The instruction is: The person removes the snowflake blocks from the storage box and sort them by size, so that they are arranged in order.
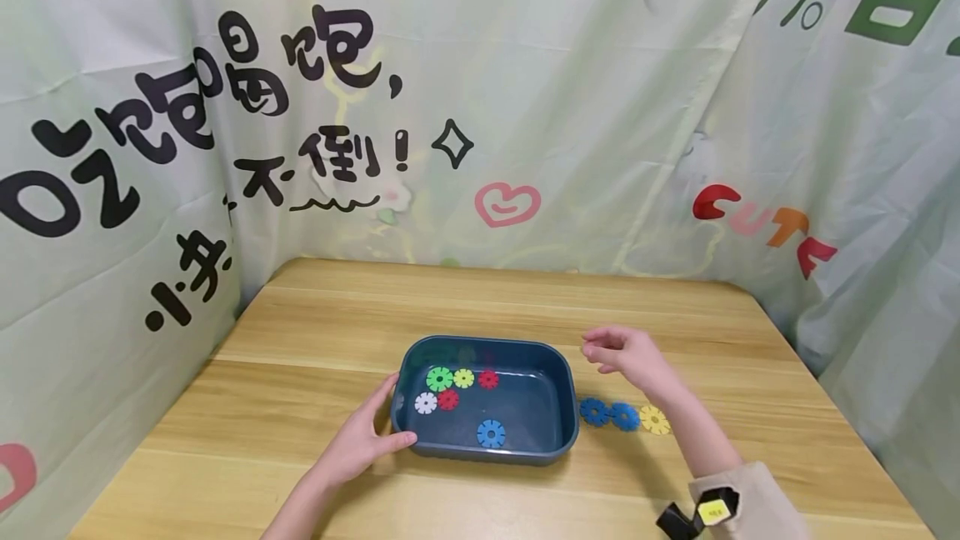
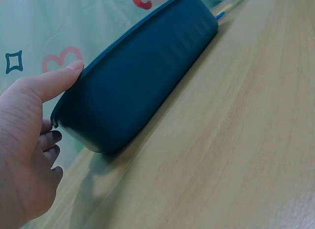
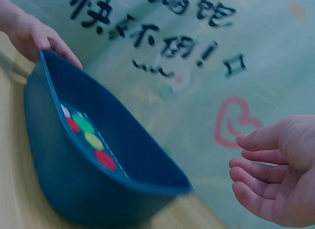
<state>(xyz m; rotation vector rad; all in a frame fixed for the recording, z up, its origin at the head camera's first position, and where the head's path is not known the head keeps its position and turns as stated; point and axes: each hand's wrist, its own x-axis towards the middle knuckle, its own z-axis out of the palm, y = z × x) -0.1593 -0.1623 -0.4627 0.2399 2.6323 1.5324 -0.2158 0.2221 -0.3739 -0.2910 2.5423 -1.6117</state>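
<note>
A dark blue rectangular plastic tub [image 1: 525, 407] stands on the table. My left hand [image 1: 360, 442] holds its left end, with the thumb at the rim near the front corner and the fingers along the outer side. Inside the tub lie several notched flower-shaped plastic discs: a green disc [image 1: 439, 379], a yellow-green disc [image 1: 463, 378], a white disc [image 1: 426, 403], two red ones and a blue disc [image 1: 491, 433]. Raised beyond the tub's right end, my right hand [image 1: 630, 355] has loosely bent fingers and nothing in them; the right wrist view shows the same hand [image 3: 280, 170].
On the wooden table [image 1: 300, 340], right of the tub, two blue discs [image 1: 624, 417] and a yellow disc [image 1: 655, 419] lie in a row under my right forearm. A printed curtain [image 1: 570, 107] hangs behind and along both sides.
</note>
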